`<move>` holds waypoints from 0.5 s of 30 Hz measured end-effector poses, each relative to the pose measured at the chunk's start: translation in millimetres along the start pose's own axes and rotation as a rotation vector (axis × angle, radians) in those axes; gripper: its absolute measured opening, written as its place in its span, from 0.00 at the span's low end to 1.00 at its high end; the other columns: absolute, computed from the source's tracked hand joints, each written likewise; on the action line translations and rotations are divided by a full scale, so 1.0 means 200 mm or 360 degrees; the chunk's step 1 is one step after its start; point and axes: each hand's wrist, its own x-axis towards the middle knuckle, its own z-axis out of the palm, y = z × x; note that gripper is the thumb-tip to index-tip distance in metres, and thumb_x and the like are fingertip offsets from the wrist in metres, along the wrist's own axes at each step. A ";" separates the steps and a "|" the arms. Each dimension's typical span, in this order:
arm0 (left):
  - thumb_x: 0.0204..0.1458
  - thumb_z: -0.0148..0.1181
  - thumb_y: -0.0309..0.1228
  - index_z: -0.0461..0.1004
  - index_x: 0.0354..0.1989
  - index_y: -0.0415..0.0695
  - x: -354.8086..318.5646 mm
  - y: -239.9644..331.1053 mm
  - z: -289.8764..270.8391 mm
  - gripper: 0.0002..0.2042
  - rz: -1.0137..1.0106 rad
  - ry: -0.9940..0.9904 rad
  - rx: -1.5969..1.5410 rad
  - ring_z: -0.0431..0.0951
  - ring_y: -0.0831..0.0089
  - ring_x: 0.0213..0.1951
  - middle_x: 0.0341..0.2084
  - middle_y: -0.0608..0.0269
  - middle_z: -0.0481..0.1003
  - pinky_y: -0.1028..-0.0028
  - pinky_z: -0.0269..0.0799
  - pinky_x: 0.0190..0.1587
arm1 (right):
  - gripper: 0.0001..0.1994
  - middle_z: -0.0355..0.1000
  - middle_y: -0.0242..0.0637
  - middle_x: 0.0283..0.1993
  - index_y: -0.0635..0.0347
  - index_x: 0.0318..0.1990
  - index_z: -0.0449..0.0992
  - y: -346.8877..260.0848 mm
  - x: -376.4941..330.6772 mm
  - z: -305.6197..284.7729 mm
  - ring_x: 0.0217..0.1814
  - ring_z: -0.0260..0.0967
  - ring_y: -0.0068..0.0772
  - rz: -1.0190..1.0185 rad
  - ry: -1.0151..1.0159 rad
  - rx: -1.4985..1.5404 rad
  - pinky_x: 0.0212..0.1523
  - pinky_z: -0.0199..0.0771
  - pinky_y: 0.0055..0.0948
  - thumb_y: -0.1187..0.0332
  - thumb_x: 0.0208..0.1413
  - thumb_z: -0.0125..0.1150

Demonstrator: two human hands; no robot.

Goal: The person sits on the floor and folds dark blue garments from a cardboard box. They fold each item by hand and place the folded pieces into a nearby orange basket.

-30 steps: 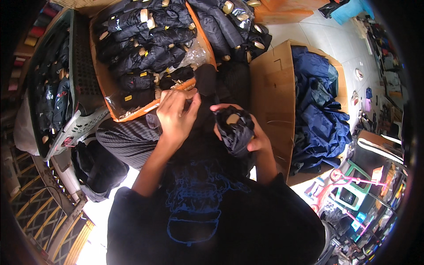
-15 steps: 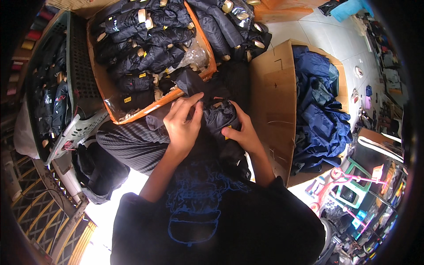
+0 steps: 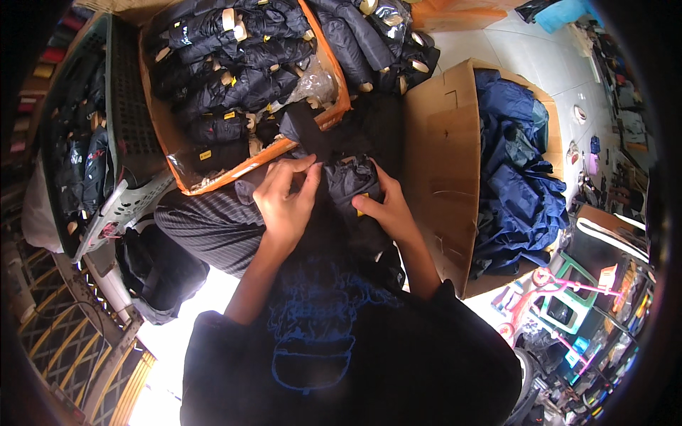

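My right hand (image 3: 392, 211) grips a black fabric bundle (image 3: 347, 186), gathered at its top, with the thumb beside a small yellow tag. It looks like a folded umbrella, though its kind is not certain. Just left of it, my left hand (image 3: 284, 202) is closed, with thumb and forefinger pinched together. Whatever lies in that pinch is too small to make out. A flat dark fabric piece (image 3: 302, 129) sticks up just beyond the left fingertips, by the edge of an orange-rimmed carton. More dark material lies on my lap below both hands.
Many black rolled bundles with pale ends (image 3: 241, 85) fill the carton (image 3: 181, 186) ahead. A dark perforated crate (image 3: 135, 106) with similar bundles stands left. On the right, a cardboard box (image 3: 440, 170) holds blue fabric (image 3: 522, 192). A black bag (image 3: 160, 277) lies at lower left.
My left hand has shifted slightly left and down, its fingers drawing away from the bundle. My right hand and the bundle have moved a little to the left.
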 end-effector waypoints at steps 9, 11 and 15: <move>0.48 0.63 0.18 0.76 0.33 0.35 -0.09 0.04 -0.04 0.05 -0.0112 0.0030 -0.0120 0.77 0.75 0.29 0.28 0.58 0.78 0.77 0.71 0.35 | 0.35 0.65 0.49 0.58 0.70 0.56 0.66 -0.06 0.01 0.10 0.59 0.67 0.45 -0.0382 0.0264 -0.0807 0.57 0.67 0.34 0.65 0.40 0.73; 0.49 0.62 0.17 0.75 0.34 0.36 -0.10 0.02 -0.03 0.05 -0.0037 0.0055 -0.0149 0.77 0.73 0.31 0.30 0.57 0.77 0.76 0.71 0.37 | 0.34 0.65 0.49 0.58 0.70 0.55 0.67 -0.09 0.00 0.13 0.59 0.67 0.46 -0.0432 0.0315 -0.0918 0.57 0.67 0.35 0.65 0.39 0.74; 0.49 0.60 0.17 0.72 0.34 0.37 -0.12 0.04 -0.01 0.06 0.0114 0.0110 -0.0224 0.76 0.70 0.37 0.34 0.55 0.75 0.74 0.70 0.41 | 0.34 0.66 0.49 0.58 0.69 0.54 0.67 -0.11 -0.02 0.18 0.58 0.67 0.47 -0.0482 0.0325 -0.1053 0.57 0.68 0.36 0.65 0.38 0.74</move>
